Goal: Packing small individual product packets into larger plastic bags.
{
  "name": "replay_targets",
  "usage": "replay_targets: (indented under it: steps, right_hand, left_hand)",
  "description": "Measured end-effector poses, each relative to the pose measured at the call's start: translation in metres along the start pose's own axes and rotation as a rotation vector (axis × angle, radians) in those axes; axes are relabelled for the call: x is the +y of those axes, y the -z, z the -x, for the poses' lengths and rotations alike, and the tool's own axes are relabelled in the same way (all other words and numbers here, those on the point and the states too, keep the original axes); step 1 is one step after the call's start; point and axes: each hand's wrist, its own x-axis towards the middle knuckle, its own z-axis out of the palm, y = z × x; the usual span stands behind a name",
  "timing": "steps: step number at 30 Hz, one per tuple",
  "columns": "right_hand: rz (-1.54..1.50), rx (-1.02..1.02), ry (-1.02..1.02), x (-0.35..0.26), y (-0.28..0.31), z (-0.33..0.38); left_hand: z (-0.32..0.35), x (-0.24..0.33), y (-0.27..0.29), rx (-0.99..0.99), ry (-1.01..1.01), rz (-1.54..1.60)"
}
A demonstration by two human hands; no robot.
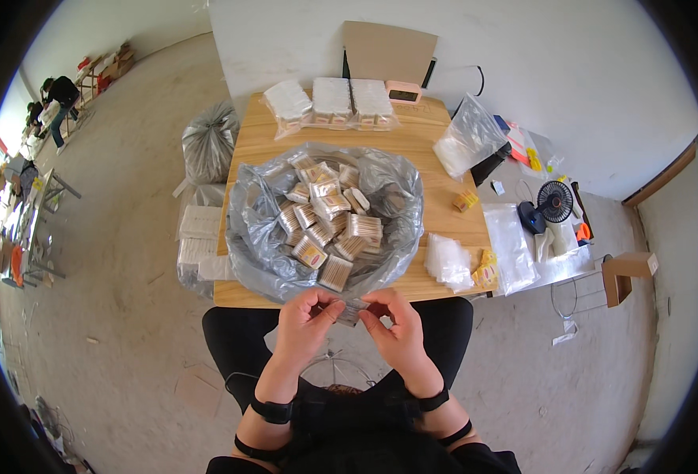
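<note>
Just over the table's near edge, my left hand (308,322) and my right hand (396,325) pinch a small clear packet (350,313) between thumbs and fingers. It looks like one of the cotton swab packets; the fingers cover much of it. Right beyond my hands, a big grey plastic bag (254,237) is spread wide with its mouth up. Inside it lie many cotton swab packets (334,272) in a loose heap, some with a yellow label.
Wrapped white bundles (332,99) and a pink clock (403,92) line the table's (285,298) far side. On its right lie clear bags (447,261) and yellow labels (485,271). A side table holds a black fan (554,203). Tied sacks (209,146) stand left; people (63,95) work far off.
</note>
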Motion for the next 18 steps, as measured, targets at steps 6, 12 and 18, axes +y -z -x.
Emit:
replay_targets:
  steps: [6, 12, 18]
  right_hand:
    - [0.275, 0.070, 0.293, 0.000, 0.001, 0.000]
    - [0.404, 0.079, 0.440, 0.003, 0.001, 0.000]
    - [0.347, 0.014, 0.225, 0.001, 0.003, 0.000]
  left_hand:
    - [0.003, 0.008, -0.006, 0.034, -0.148, -0.163]
    - [0.005, 0.007, -0.008, 0.055, -0.070, -0.120]
    - [0.004, 0.014, -0.013, 0.055, -0.228, -0.291]
